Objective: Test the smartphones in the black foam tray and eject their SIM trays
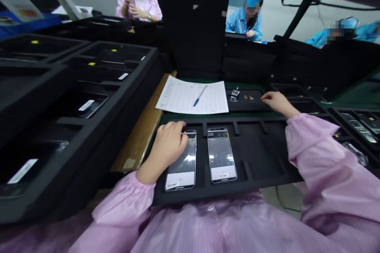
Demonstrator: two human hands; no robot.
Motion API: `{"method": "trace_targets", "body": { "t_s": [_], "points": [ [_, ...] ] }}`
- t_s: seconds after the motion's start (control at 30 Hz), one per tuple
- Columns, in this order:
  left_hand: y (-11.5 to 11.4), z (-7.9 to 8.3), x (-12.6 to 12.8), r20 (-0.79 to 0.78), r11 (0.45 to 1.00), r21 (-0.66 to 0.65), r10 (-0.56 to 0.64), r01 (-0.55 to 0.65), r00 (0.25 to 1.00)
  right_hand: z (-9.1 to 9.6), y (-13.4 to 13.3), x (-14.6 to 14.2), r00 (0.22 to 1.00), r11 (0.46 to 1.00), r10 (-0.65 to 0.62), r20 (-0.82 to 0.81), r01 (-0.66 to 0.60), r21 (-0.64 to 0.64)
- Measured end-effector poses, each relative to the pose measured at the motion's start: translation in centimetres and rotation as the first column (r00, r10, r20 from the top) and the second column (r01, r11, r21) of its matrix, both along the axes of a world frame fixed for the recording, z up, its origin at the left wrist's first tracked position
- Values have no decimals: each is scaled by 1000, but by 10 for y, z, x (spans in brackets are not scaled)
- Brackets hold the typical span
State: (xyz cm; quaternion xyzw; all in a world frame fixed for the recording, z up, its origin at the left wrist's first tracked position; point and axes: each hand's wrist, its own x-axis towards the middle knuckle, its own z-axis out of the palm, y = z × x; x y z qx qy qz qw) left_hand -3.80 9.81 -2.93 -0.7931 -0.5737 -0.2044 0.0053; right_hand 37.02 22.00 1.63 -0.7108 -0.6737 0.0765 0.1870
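Left hand [168,142] atop left phone [181,166], right hand [277,102] well apart.

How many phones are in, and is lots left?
Done: a left phone and a right phone sit in the tray. In hand: the left hand rests on the left phone; the right hand is by the small parts. Left: the slots further right are bare.
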Motion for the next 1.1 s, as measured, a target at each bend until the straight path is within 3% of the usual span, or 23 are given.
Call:
{"method": "trace_targets", "body": {
  "t_s": [0.2, 0.3, 0.37, 0.43, 0.5, 0.53, 0.57, 0.67, 0.73, 0.9, 1.0, 1.1],
  "points": [
    [5, 8, 1, 86, 994, -99, 44, -36, 995, -35, 45, -12, 999, 1000, 18, -30, -18, -24],
    [4, 18, -3, 344, 994, -111, 59, -22, 937, -46, 58, -19, 999, 999, 21, -28, -22, -29],
    [-1, 23, -8, 626, 981, -190, 94, 34, 774, -52, 62, -18, 1000, 999, 9, -26, -10, -45],
    [-9, 26, -13, 844, 929, -332, 214, 165, 491, -55, 61, -14, 999, 998, -6, -31, 4, -65],
    [-21, 27, -18, 897, 837, -432, 357, 336, 263, -56, 59, -9, 999, 996, -18, -44, 14, -83],
    [-28, 27, -20, 889, 789, -457, 404, 411, 215, -56, 58, -7, 998, 996, -23, -54, 18, -88],
    [-34, 26, -22, 879, 744, -474, 426, 471, 212, -56, 56, -5, 997, 996, -26, -66, 20, -90],
    [-49, 25, -26, 872, 644, -489, 388, 588, 299, -53, 51, -4, 992, 996, -24, -125, 13, -86],
    [-54, 26, -25, 872, 621, -490, 355, 612, 338, -50, 47, -7, 983, 996, -18, -181, 2, -87],
    [-54, 36, -18, 849, 667, -526, 444, 528, 286, -30, 34, -24, 933, 993, -24, -358, -18, -114],
    [-54, 47, -14, 837, 718, -536, 521, 444, 169, -9, 16, -43, 866, 990, 21, -500, -88, -111],
    [-54, 59, -7, 839, 762, -509, 542, 401, 35, 14, -17, -71, 740, 971, 94, -666, -217, -104]
  ]
}}
